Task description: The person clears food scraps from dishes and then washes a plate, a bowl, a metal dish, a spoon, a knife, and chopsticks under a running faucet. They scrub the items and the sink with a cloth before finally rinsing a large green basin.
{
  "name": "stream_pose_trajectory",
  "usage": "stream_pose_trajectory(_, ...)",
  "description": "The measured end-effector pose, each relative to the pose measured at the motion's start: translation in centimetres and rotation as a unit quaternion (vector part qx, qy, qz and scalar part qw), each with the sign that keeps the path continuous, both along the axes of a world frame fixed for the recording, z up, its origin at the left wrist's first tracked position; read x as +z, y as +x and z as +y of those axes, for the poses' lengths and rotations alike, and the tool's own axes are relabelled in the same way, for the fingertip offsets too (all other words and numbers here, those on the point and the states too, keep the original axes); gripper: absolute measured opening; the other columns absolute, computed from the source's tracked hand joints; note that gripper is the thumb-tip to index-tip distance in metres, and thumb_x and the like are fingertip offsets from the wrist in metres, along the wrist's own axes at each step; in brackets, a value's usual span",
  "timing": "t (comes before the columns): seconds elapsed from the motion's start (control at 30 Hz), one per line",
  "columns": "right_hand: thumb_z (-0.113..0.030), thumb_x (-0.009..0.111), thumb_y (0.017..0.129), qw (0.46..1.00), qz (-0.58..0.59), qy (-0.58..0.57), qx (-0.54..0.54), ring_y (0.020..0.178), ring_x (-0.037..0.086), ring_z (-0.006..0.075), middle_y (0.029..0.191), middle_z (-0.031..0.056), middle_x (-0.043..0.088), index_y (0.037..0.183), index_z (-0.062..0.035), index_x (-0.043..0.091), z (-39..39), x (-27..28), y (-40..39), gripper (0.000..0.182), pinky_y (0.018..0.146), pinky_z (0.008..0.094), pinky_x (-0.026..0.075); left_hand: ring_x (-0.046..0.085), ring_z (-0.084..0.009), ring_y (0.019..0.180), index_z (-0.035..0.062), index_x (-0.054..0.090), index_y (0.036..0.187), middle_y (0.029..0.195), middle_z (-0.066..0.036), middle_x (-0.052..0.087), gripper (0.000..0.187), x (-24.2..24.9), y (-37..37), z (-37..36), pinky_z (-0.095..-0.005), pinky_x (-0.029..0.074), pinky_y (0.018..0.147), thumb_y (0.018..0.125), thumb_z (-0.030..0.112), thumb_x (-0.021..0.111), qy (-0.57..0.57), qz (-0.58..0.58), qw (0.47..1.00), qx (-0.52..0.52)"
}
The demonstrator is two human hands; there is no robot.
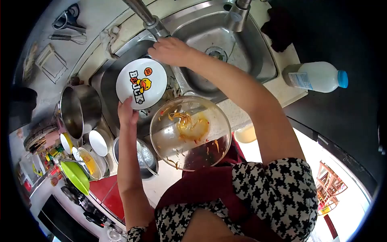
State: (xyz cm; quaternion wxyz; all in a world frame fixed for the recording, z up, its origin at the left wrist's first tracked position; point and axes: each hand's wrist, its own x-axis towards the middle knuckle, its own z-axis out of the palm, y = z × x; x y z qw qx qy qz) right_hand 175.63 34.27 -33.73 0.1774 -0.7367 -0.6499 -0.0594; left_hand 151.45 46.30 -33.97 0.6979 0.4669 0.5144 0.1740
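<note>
My left hand [128,112] grips the near edge of a white plate [155,76] printed with a yellow duck and lettering, holding it over the left sink basin [109,74]. The thumb lies on the plate's face. My right hand [171,51] is closed at the lower end of the left metal faucet [155,26], just above the plate; the fingertips are partly hidden. Between my arms, a large clear glass bowl [191,159] sits at the counter's front edge, with yellow oily liquid and scraps of food in it.
The right basin [197,38] has a drain strainer [216,53] and a second faucet [237,20] over it. A white bottle with a blue cap [324,76] lies at right. A steel pot [90,101], a white bowl [98,142] and a green dish [75,176] stand left.
</note>
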Motion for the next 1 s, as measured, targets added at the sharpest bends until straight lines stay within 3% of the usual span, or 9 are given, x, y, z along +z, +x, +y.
stream_pose_trajectory(0.07,-0.027,0.053,0.079,0.998,0.069,0.008,-0.005,0.077,0.057,0.0333,0.069,0.0116,0.057,0.080,-0.0035,0.047,0.7,0.3,0.6,0.024,0.060,0.0427,0.048,0.057,-0.0225,0.093,0.0014,0.044,0.117,0.107,-0.011,0.055,0.036,0.0,-0.3,-0.3,-0.0332,0.049,0.075,0.081,0.000,0.044,0.009,-0.014,1.000,-0.002)
stream_pose_trajectory(0.2,-0.033,0.052,0.083,0.976,0.214,-0.016,-0.031,0.087,0.056,0.0329,0.086,0.0160,0.059,0.091,-0.0028,0.049,-0.4,2.1,1.6,0.032,0.070,0.0421,0.045,0.057,-0.0225,0.093,0.0007,0.044,0.117,0.107,-0.011,0.055,0.035,0.7,-0.6,-0.4,-0.0337,0.048,0.076,0.082,0.002,0.045,0.007,-0.026,1.000,0.009)
stream_pose_trajectory(0.27,-0.036,0.056,0.079,0.943,0.248,0.216,-0.042,0.087,0.056,0.0321,0.090,0.0143,0.059,0.093,-0.0049,0.054,-2.7,-0.2,1.3,0.034,0.074,0.0408,0.045,0.057,-0.0227,0.094,0.0003,0.044,0.117,0.107,-0.011,0.055,0.035,0.6,-1.0,-0.1,-0.0338,0.048,0.077,0.082,0.002,0.045,0.004,-0.045,0.999,0.014)
stream_pose_trajectory(0.4,-0.027,0.047,0.084,0.911,0.330,-0.149,-0.196,0.090,0.056,0.0327,0.095,0.0156,0.058,0.093,-0.0037,0.056,-12.4,-9.0,5.2,0.027,0.076,0.0418,0.043,0.057,-0.0234,0.093,-0.0001,0.043,0.118,0.107,-0.012,0.055,0.036,1.7,-1.3,0.0,-0.0341,0.049,0.076,0.082,0.003,0.046,-0.002,-0.054,0.998,0.013)
stream_pose_trajectory(0.43,-0.020,0.061,0.077,0.872,0.304,-0.333,-0.189,0.090,0.056,0.0329,0.091,0.0186,0.058,0.097,-0.0037,0.053,-14.2,-10.4,6.6,0.026,0.077,0.0397,0.044,0.057,-0.0235,0.093,-0.0001,0.043,0.118,0.107,-0.012,0.055,0.036,2.1,-1.3,0.0,-0.0342,0.049,0.075,0.082,0.004,0.046,-0.005,-0.056,0.998,0.013)
stream_pose_trajectory(0.47,-0.018,0.065,0.072,0.867,0.271,-0.355,-0.223,0.095,0.054,0.0334,0.097,0.0196,0.055,0.103,-0.0041,0.048,-16.2,-13.2,7.7,0.038,0.080,0.0396,0.043,0.057,-0.0237,0.092,-0.0001,0.043,0.118,0.107,-0.012,0.055,0.036,2.3,-1.5,0.1,-0.0347,0.050,0.075,0.082,0.004,0.046,0.005,-0.040,0.999,0.017)
stream_pose_trajectory(0.6,-0.014,0.075,0.060,0.889,0.230,-0.284,-0.276,0.109,0.044,0.0356,0.119,0.0206,0.042,0.122,-0.0061,0.032,-17.4,-15.2,8.0,0.076,0.089,0.0392,0.040,0.057,-0.0237,0.093,-0.0012,0.042,0.118,0.107,-0.013,0.055,0.036,2.5,-2.0,0.7,-0.0354,0.049,0.078,0.083,0.005,0.046,-0.002,-0.035,0.999,0.007)
stream_pose_trajectory(0.7,-0.013,0.076,0.057,0.873,0.275,-0.301,-0.268,0.114,0.040,0.0350,0.125,0.0213,0.030,0.127,-0.0070,0.028,-16.0,-14.8,7.4,0.085,0.092,0.0397,0.040,0.056,-0.0240,0.095,-0.0016,0.042,0.118,0.108,-0.014,0.055,0.035,2.6,-2.3,0.8,-0.0358,0.047,0.081,0.084,0.004,0.045,-0.014,-0.050,0.999,0.017)
stream_pose_trajectory(1.0,-0.028,0.073,0.064,0.907,0.240,-0.245,-0.244,0.104,0.048,0.0344,0.117,0.0175,0.039,0.118,-0.0075,0.039,-13.5,-17.4,6.7,0.067,0.089,0.0406,0.041,0.058,-0.0244,0.093,-0.0014,0.044,0.117,0.105,-0.012,0.056,0.036,3.8,-2.6,0.6,-0.0375,0.049,0.079,0.082,0.009,0.049,0.021,0.000,0.998,0.052)
